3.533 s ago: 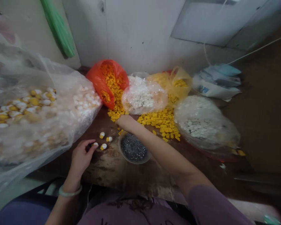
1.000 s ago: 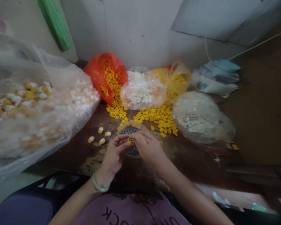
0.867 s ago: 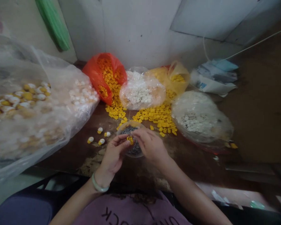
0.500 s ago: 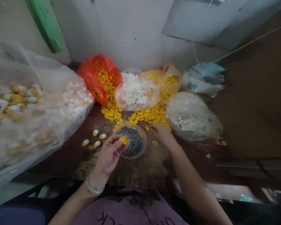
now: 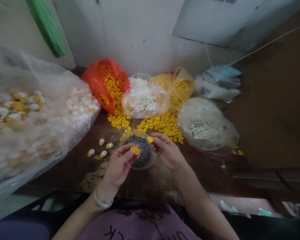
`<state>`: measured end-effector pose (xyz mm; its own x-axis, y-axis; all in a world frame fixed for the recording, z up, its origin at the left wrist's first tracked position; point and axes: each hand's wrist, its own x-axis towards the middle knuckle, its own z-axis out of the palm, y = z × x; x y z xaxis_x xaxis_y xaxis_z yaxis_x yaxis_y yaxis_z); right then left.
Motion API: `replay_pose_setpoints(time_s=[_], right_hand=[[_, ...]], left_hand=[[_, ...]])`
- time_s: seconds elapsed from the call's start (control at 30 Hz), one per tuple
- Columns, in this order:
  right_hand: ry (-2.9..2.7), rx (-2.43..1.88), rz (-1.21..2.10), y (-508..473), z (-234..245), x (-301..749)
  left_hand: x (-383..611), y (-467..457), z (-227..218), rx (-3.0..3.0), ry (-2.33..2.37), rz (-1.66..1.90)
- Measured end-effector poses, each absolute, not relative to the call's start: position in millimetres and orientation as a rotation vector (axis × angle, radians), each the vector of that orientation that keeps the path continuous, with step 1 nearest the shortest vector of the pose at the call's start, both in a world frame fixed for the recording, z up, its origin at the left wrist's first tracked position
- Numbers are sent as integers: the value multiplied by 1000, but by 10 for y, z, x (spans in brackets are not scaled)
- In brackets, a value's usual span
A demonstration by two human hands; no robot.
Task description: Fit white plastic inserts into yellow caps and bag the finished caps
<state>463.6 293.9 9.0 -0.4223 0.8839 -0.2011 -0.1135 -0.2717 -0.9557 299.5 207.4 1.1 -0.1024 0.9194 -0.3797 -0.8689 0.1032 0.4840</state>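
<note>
Pinched between the thumb and fingers of my left hand (image 5: 121, 163) is a small yellow plastic piece (image 5: 135, 150), its hollow side turned up. My right hand (image 5: 168, 151) grips a second yellow plastic piece (image 5: 150, 139) by its edge. Both hands are over a clear round bowl (image 5: 153, 160) that holds many tiny dark grey bits (image 5: 143, 151). The two yellow pieces are close but apart. Left of the bowl, several small white-and-yellow pieces (image 5: 103, 154) lie on the brown table (image 5: 150, 183).
Loose yellow pieces (image 5: 162, 123) spread behind the bowl. A red bag (image 5: 90, 78) of yellow pieces, a clear bag of white parts (image 5: 146, 100), a yellow bag (image 5: 185, 78) and another clear bag (image 5: 207, 123) stand along the back. A large plastic bag (image 5: 52, 116) fills the left side.
My right hand has picked up a yellow piece from the table and brought it left to the bowl. My left hand has shifted slightly right, still holding its piece.
</note>
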Motion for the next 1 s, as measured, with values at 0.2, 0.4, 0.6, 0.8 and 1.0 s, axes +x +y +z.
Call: replay_pose_setpoints(time_s=[0.2,0.4,0.6,0.8,1.0], right_hand=[[-1819,-1234,1008,2969,-63,4787],[-2324,-1345,372,3251,-448,5200],[-2361,-1442,211,3607,-358,5411],[-2486,-1429,241,4014,-335,5363],[-2425,-1384,426,4037,-390,5138]], left_hand=[[2957,2048,1,104,744,1535],[2927,2047,-24,89,758,1542],[2948,2066,-17,105,752,1538],[2950,2055,-18,115,778,1544],[2951,2054,-38,106,785,1548]])
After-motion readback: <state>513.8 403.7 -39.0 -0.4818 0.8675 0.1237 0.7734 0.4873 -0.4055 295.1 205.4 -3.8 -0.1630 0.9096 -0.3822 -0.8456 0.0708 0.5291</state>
